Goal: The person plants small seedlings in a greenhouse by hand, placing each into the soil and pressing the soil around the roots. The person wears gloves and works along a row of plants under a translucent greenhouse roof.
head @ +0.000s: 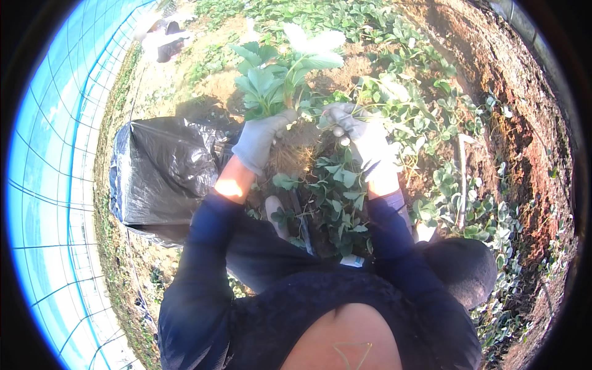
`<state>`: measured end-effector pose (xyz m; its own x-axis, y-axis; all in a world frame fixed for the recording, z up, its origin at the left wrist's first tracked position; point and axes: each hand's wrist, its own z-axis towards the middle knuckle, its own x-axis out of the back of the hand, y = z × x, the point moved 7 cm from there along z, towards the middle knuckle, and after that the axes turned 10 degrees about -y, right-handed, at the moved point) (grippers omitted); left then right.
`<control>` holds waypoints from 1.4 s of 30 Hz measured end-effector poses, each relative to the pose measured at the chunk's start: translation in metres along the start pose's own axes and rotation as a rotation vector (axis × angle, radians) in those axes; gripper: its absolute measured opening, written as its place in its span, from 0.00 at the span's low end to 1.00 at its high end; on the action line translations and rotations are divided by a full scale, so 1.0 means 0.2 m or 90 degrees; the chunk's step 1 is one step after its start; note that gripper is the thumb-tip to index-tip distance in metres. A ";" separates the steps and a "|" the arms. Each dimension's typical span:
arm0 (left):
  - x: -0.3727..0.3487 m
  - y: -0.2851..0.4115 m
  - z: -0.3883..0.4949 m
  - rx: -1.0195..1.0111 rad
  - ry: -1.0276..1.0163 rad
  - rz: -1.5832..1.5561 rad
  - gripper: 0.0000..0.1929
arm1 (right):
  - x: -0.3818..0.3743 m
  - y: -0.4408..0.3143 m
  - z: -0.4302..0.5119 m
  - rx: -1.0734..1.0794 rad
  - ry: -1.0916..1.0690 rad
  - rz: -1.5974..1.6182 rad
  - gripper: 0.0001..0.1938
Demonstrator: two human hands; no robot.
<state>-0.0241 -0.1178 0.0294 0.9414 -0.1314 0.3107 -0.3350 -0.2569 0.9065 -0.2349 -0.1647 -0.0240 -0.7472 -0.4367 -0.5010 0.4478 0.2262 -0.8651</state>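
My left hand (266,136), in a pale knit work glove, grips a bunch of leafy strawberry plants (263,85) by the base of the stems. Their leaves point up and away from me, and a tangle of brown roots (291,155) hangs below the fist. To the right, my gloved right hand (349,122) has its fingers curled, with a small strawberry leaf (323,121) at the fingertips. Thin stems pass beside that hand; how they connect is unclear. Growing strawberry plants (342,185) spread on the ground below and between my forearms.
A box-shaped thing covered in black plastic film (171,171) stands at my left. A pale stick (461,180) rises among plants on the right, before a bank of bare soil (532,138). Blue-edged wire mesh (60,185) lines the far left. More strawberry plants (333,14) grow ahead.
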 end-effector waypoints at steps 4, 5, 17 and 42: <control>-0.08 -0.01 -0.02 0.087 -0.044 -0.005 0.15 | -0.10 0.10 0.04 -0.054 -0.023 0.082 0.14; -0.10 -0.02 -0.03 0.108 -0.056 -0.021 0.15 | -0.10 0.13 0.04 -0.049 -0.009 0.130 0.14; -0.11 0.03 0.04 -0.090 -0.005 -0.100 0.16 | -0.16 0.19 0.01 0.109 0.056 0.403 0.06; 0.08 0.00 0.02 0.010 0.092 -0.115 0.14 | 1.21 -0.26 -0.41 0.448 0.514 -0.262 0.19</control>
<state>-0.0098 -0.1239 0.0319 0.9817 0.0561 0.1818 -0.1594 -0.2794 0.9469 -0.4802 -0.2106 -0.1028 -0.8839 0.3785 -0.2746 0.0823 -0.4523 -0.8881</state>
